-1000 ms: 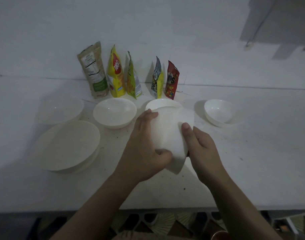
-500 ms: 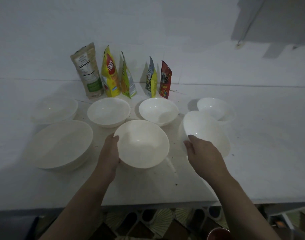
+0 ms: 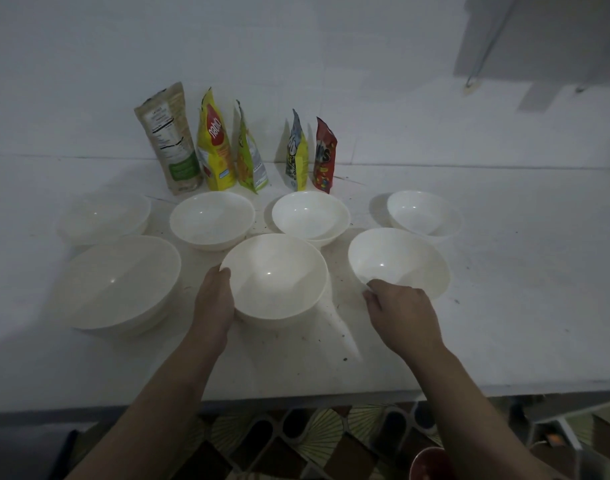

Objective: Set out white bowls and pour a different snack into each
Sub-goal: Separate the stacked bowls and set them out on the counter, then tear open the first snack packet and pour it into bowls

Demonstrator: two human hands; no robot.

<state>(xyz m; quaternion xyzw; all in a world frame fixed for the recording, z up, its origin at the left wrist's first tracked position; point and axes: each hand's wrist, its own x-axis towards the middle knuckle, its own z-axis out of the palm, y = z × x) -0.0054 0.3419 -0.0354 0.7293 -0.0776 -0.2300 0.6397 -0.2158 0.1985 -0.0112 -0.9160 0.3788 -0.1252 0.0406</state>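
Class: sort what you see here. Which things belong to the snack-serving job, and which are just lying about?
Job: seven white bowls; five snack bags; left hand; right hand.
Lying about: red container below the counter; patterned floor.

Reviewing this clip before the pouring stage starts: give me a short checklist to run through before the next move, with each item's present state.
1. Bowls set out upright on the table: ok; seven white bowls show, all opening upward.
2. Bowls empty: ok; no snack visible in any.
3. Left hand free: not ok; it holds the side of the front middle bowl.
4. Right hand free: not ok; its fingers pinch the near rim of the front right bowl.
5. Snack bags within reach: ok; five stand upright against the wall behind the bowls.
6. Bags opened: cannot tell.
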